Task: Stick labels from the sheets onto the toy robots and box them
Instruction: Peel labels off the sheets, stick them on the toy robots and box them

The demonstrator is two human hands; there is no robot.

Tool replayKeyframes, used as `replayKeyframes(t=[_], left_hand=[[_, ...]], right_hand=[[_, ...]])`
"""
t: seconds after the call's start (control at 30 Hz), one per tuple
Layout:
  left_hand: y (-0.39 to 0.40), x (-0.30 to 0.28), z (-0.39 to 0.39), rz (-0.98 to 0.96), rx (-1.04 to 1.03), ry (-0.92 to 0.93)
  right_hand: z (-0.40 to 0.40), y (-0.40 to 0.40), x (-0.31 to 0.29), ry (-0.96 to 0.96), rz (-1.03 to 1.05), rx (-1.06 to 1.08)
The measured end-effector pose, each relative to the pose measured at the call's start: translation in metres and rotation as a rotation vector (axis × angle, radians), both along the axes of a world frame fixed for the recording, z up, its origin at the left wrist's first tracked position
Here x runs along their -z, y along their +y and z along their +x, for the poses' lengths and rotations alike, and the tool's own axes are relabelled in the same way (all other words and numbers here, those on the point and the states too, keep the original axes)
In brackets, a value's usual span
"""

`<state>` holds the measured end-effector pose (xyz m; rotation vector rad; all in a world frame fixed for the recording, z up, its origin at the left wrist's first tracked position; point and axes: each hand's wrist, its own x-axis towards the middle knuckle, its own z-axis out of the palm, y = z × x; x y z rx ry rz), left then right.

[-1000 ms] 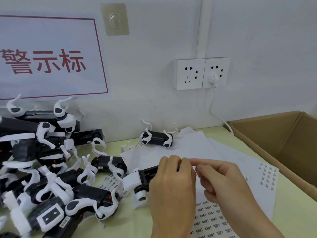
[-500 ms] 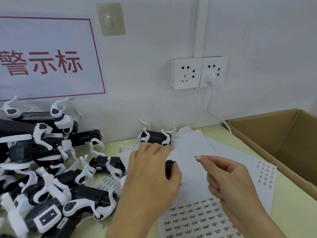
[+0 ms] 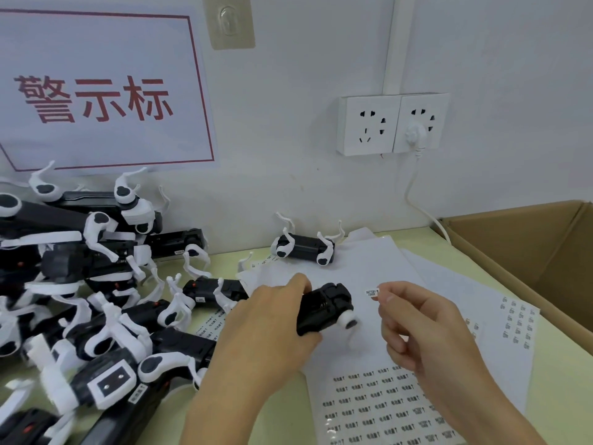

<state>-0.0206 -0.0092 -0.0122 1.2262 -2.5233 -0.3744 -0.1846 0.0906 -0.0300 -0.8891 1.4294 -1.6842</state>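
A black toy robot (image 3: pixel 325 308) is gripped by the left hand (image 3: pixel 272 319) at frame centre, above the label sheets, while one small white label (image 3: pixel 371 292) is pinched between thumb and forefinger of the right hand (image 3: pixel 423 329) just to its right. Three overlapping label sheets (image 3: pixel 378 409) are spread over the pale green table (image 3: pixel 288 422). One more robot (image 3: pixel 305 248) is seen lying alone by the wall; a heap (image 3: pixel 96 300) too tangled to count fills the left. One cardboard box (image 3: pixel 529 252) stands at right, beneath two wall sockets (image 3: pixel 393 123).
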Motion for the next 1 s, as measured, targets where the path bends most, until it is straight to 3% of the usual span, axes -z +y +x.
replayKeyframes(t=[0.17, 0.33, 0.5, 1.0], left_hand=[[-0.005, -0.008, 0.002, 0.333, 0.014, 0.305], [-0.003, -0.012, 0.001, 0.42, 0.038, 0.465], [0.0, -0.015, 0.0, 0.494, 0.089, 0.525], [0.004, -0.019, -0.003, 0.467, 0.164, 0.533]], right_hand=[[0.007, 0.001, -0.005, 0.15, -0.067, -0.045], [0.017, 0.004, -0.011, 0.34, -0.124, 0.002], [0.026, 0.003, -0.013, 0.472, -0.17, 0.133], [0.028, 0.005, -0.019, 0.559, -0.21, 0.216]])
